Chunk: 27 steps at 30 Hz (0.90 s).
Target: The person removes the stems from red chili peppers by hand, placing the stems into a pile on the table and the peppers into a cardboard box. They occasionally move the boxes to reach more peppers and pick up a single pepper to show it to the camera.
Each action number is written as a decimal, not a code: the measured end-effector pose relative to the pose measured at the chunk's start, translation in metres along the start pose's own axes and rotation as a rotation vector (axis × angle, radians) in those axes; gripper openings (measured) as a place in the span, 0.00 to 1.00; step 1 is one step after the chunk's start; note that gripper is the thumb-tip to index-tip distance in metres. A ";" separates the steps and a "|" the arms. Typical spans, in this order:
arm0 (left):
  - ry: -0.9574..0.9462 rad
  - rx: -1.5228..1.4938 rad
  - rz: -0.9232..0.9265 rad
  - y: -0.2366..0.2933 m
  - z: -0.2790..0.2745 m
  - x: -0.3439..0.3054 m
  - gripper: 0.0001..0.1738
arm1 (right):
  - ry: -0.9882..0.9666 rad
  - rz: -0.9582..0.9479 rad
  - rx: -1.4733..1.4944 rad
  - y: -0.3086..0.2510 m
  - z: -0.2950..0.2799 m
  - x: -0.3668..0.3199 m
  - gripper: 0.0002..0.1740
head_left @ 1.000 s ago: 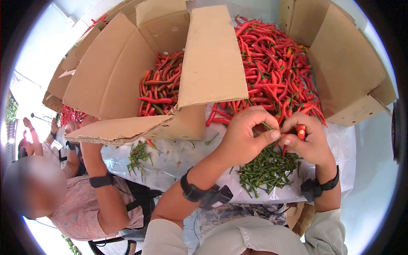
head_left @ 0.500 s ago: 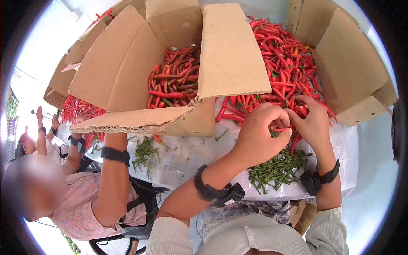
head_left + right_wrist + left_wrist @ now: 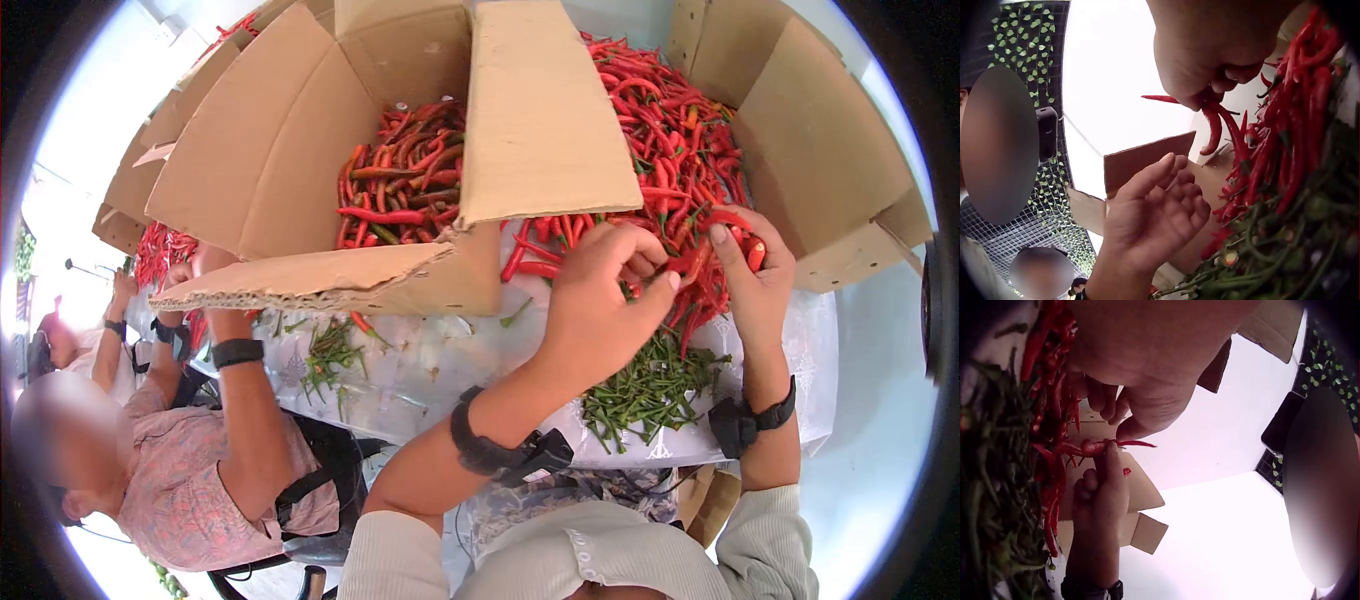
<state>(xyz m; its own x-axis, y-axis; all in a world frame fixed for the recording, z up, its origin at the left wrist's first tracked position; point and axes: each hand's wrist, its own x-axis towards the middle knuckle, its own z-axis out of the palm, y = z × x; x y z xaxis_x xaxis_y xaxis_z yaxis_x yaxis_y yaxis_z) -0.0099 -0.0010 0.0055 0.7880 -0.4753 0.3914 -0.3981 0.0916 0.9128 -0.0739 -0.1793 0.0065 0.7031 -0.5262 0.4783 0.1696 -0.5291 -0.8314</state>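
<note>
My right hand (image 3: 757, 285) grips several red chillies, one (image 3: 1136, 444) between thumb and fingers; two more (image 3: 1212, 131) hang beneath the right hand (image 3: 1213, 53) in the right wrist view. To its left is my left hand (image 3: 608, 305), its fingers loosely bent. Seen from the right wrist, the left hand (image 3: 1157, 219) shows its palm with nothing in it. Both hands are over the front of a heap of red chillies (image 3: 650, 110). Below them, at the table's near edge, lies a pile of green stems (image 3: 650, 395).
A cardboard box (image 3: 270, 150) with darker chillies (image 3: 405, 180) stands left of the heap, its flap (image 3: 545, 110) jutting toward my left hand. Another carton (image 3: 830, 150) is at right. A smaller stem pile (image 3: 330, 355) lies left on the plastic-covered table (image 3: 420, 385), near a seated person (image 3: 215, 470).
Both hands were together around a chilli with a green stem; they have drawn apart. My left fingers have loosened, while my right hand has shifted up and right with chillies.
</note>
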 end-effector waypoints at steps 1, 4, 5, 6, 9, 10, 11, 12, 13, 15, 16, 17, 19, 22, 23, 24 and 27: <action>-0.011 0.018 -0.006 0.002 -0.002 0.001 0.11 | -0.003 -0.001 0.017 0.001 -0.001 -0.001 0.10; -0.003 0.014 -0.051 -0.007 -0.001 0.001 0.10 | -0.009 0.033 0.075 -0.001 -0.005 -0.001 0.10; -0.030 -0.054 -0.121 -0.010 -0.001 0.001 0.10 | -0.021 0.063 0.114 -0.006 -0.003 -0.001 0.10; -0.021 -0.061 -0.110 -0.009 0.001 0.001 0.10 | -0.031 0.101 0.139 -0.010 -0.002 -0.001 0.10; -0.014 -0.065 -0.116 -0.008 0.002 0.001 0.09 | -0.057 0.236 0.191 -0.017 -0.002 -0.001 0.09; -0.035 -0.052 -0.133 -0.008 0.001 0.001 0.09 | -0.042 0.168 0.216 -0.014 -0.003 0.000 0.08; -0.056 -0.039 -0.150 -0.008 0.000 0.001 0.10 | -0.028 0.100 0.242 -0.008 -0.003 -0.001 0.08; -0.075 -0.025 -0.167 -0.009 0.000 0.001 0.10 | -0.015 0.031 0.268 -0.006 -0.004 0.000 0.08; -0.064 -0.055 -0.161 -0.010 0.001 0.001 0.10 | -0.008 0.085 0.267 -0.008 -0.005 -0.001 0.08; -0.048 -0.035 -0.150 -0.009 0.001 0.001 0.08 | 0.004 0.193 0.269 -0.015 -0.005 -0.002 0.07; -0.040 -0.023 -0.144 -0.009 0.000 0.002 0.08 | 0.040 -0.006 0.157 -0.009 -0.006 0.001 0.07; -0.046 -0.045 -0.162 -0.010 0.000 0.002 0.08 | 0.076 -0.205 0.044 0.003 -0.006 0.007 0.07; -0.059 -0.090 -0.196 -0.012 -0.002 0.002 0.08 | 0.124 -0.276 0.001 0.005 -0.007 0.009 0.06; -0.042 -0.156 -0.199 -0.005 -0.002 0.004 0.07 | 0.164 0.047 0.209 -0.009 -0.011 0.002 0.05; -0.032 -0.130 -0.199 -0.005 -0.002 0.004 0.07 | 0.176 0.114 0.276 -0.014 -0.012 0.002 0.05; -0.019 -0.104 -0.196 -0.006 -0.003 0.004 0.07 | 0.187 0.178 0.345 -0.018 -0.012 0.003 0.05; -0.010 0.081 -0.075 -0.005 -0.006 0.005 0.07 | 0.061 0.318 0.381 -0.019 -0.018 0.002 0.06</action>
<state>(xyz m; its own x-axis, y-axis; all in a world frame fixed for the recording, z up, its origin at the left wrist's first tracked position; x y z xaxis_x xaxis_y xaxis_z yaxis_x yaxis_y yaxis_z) -0.0012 0.0010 0.0040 0.8123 -0.4871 0.3207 -0.3753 -0.0157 0.9268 -0.0880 -0.1824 0.0280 0.7209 -0.6662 0.1908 0.2019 -0.0614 -0.9775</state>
